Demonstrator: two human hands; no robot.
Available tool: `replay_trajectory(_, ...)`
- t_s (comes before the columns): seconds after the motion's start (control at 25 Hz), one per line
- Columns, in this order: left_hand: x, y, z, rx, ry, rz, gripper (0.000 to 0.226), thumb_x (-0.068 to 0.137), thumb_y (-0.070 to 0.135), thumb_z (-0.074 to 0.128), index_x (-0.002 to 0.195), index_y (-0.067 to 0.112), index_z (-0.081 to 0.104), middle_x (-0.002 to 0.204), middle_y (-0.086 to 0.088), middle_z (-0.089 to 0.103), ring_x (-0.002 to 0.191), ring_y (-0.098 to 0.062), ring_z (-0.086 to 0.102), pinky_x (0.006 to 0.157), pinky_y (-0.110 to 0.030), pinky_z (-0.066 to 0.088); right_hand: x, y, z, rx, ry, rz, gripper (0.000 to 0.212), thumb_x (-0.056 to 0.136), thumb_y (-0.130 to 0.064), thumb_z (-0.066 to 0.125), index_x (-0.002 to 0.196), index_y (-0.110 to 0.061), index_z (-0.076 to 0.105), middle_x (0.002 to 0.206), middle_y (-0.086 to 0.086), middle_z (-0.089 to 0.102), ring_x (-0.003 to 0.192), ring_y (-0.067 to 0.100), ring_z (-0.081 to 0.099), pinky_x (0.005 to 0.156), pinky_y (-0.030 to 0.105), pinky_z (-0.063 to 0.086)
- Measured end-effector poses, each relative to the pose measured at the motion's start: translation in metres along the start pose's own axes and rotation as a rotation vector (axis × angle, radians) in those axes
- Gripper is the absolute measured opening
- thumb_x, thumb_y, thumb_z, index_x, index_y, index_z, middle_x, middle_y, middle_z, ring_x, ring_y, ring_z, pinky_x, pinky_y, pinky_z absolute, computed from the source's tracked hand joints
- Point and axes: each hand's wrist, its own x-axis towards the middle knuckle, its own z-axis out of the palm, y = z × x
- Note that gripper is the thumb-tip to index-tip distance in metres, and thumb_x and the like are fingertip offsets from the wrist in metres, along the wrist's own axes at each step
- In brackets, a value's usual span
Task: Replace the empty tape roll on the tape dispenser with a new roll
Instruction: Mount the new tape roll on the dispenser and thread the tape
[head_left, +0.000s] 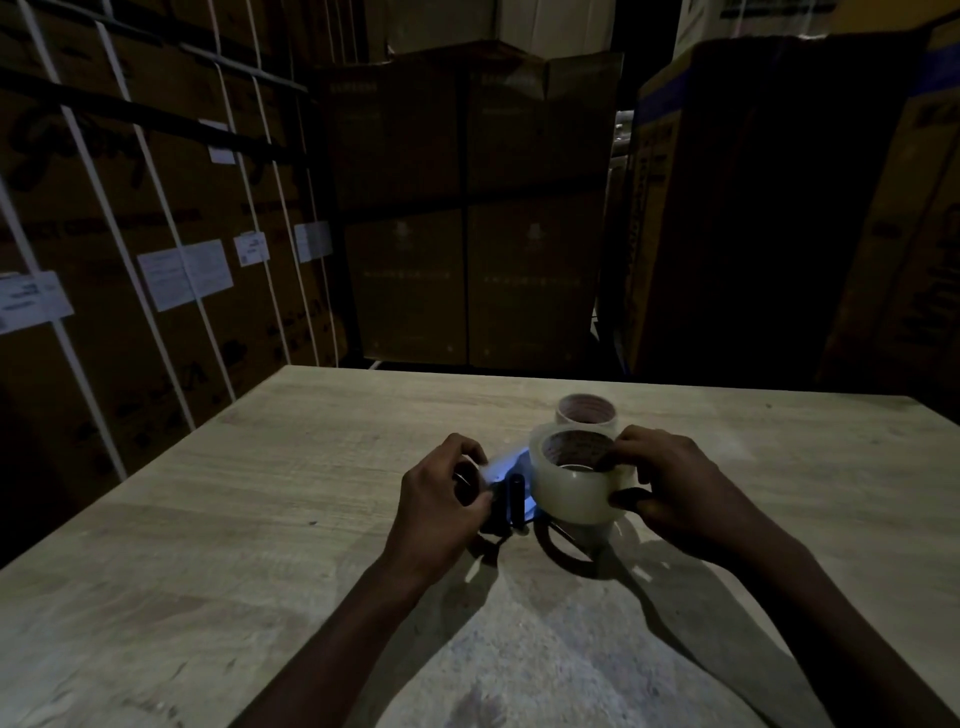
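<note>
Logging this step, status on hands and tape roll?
Left hand grips the tape dispenser. Right hand holds the full tape roll on the dispenser, seating unconfirmed. Empty core stands behind on the table. Nothing in the way.

We see a tape dispenser (506, 499) mid-table (208, 519), a tape roll (574, 486) at its right, and a second roll (586, 411) just behind, toward the far edge.

A pale wooden table (260, 519) stands in a dim storeroom, walled by stacked, strapped cardboard boxes (156, 208).
</note>
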Motion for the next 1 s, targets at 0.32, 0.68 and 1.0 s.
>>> replay_trajectory(0.32,-0.001,-0.002,-0.001,-0.039,-0.062,-0.041,0.031,0.077,0.007,0.072,0.098,0.021,0.055,0.094,-0.003,0.064,0.07,-0.013,0.07,0.058,-0.029,0.061,-0.002,-0.004,-0.004,-0.009,-0.055,0.022,0.039,0.07,-0.018,0.077,0.104,-0.032,0.066,0.11,-0.013,0.061,0.088,0.006,0.048,0.076,0.033,0.05)
replay_trajectory(0.68,-0.005,-0.006,-0.006,-0.006,-0.185,-0.111,0.044,0.07,0.006,0.074,0.101,0.029,0.053,0.1,-0.001,0.056,0.052,-0.009,0.062,0.045,-0.017,0.046,-0.002,-0.004,0.0,-0.024,-0.123,0.046,0.034,0.071,-0.019,0.077,0.101,-0.029,0.065,0.113,-0.008,0.057,0.094,0.009,0.048,0.08,0.031,0.049)
replay_trajectory(1.0,-0.003,-0.011,-0.006,0.082,-0.19,-0.131,0.046,0.075,0.022,0.076,0.109,0.036,0.048,0.099,0.005,0.049,0.061,-0.008,0.058,0.045,-0.011,0.04,0.0,-0.001,0.004,-0.045,-0.159,0.027,0.031,0.072,-0.019,0.077,0.099,-0.03,0.066,0.104,-0.01,0.052,0.091,0.009,0.046,0.072,0.023,0.041)
